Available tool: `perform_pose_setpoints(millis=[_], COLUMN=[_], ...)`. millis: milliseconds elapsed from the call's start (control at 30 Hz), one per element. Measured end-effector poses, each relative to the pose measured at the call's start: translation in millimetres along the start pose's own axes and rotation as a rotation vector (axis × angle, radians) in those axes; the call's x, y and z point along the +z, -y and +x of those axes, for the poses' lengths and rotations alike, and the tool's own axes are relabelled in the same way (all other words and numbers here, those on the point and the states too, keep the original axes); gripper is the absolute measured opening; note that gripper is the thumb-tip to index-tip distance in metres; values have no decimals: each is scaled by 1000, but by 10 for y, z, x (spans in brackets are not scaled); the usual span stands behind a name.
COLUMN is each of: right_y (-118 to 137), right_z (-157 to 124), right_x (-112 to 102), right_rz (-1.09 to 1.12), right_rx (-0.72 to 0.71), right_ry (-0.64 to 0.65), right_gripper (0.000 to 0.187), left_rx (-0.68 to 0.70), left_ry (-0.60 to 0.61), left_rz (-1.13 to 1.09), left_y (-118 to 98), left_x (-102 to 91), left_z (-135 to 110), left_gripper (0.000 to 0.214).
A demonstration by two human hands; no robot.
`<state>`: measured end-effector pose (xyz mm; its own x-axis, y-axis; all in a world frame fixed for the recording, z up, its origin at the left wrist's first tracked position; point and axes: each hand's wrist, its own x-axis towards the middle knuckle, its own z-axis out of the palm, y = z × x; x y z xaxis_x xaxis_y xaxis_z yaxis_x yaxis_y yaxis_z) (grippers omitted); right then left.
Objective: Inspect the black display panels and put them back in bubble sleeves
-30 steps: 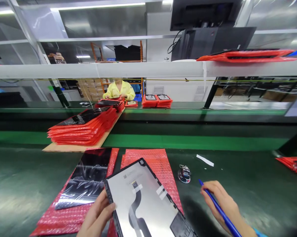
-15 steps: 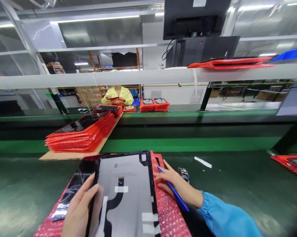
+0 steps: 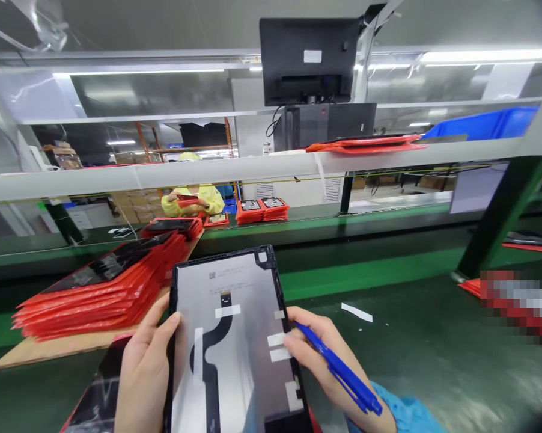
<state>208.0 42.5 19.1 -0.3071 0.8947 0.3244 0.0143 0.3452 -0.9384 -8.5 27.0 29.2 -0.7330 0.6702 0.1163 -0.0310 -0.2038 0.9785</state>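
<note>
Between my hands is a tablet screen panel [image 3: 239,361], tilted up with its silver back toward me, showing a black flex cable [image 3: 213,361] and white tape strips. My left hand [image 3: 145,361] grips its left edge, thumb on the front rim. At the right edge, my right hand [image 3: 318,355] holds the panel with thumb and fingers. A blue pen [image 3: 343,373] is also tucked in that hand, pointing down to the right. Under the panel, partly hidden, lies another dark glossy panel [image 3: 100,385] at lower left.
Red bubble-wrap sleeves [image 3: 104,288] with dark panels are stacked on a board [image 3: 50,352] at left. A paper strip [image 3: 356,312] lies on the green table at right. Ahead run a white rail [image 3: 235,171] and a monitor [image 3: 311,60]. A person in yellow [image 3: 212,198] works beyond.
The panel has been raised off the red bubble wrap. My right hand has moved from the red sleeve to the panel's right edge, still with the pen. The view has turned right.
</note>
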Motion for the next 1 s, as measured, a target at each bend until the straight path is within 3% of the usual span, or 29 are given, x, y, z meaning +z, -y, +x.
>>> perform_pose_setpoints(millis=[67,133,267,367,467,600,800,1000], right_y=[8,-15,-177,-321,-392,-372,-259,-153], right_z=[95,172,204,167,159,192,214,209], right_x=[25,50,60,28,4,16,27,-54], right_rz=[-32,-16,133,236,211,288,439,536], right_rx=[-10,9,115,133,134,204,197,193], right_ry=[-20,-44,-97,-82,-105,-186,-278,-268], right_gripper=[9,18,13,40,40,35,28,27], left_rx=[-22,-30,-13,-1,9,-50,-78,-93], left_ry=[19,38,35,71,175,349,405,591], left_rz=[-31,-8,68,76,27,-79,-131,-137], left_y=[-3,-18,-32,5,53,73,22,-87], left_x=[52,85,109,121,137,132,50,-1], left_z=[8,23,106,176,201,175,92,-127], left_gripper=[43,43,38,34,34,38,51,77])
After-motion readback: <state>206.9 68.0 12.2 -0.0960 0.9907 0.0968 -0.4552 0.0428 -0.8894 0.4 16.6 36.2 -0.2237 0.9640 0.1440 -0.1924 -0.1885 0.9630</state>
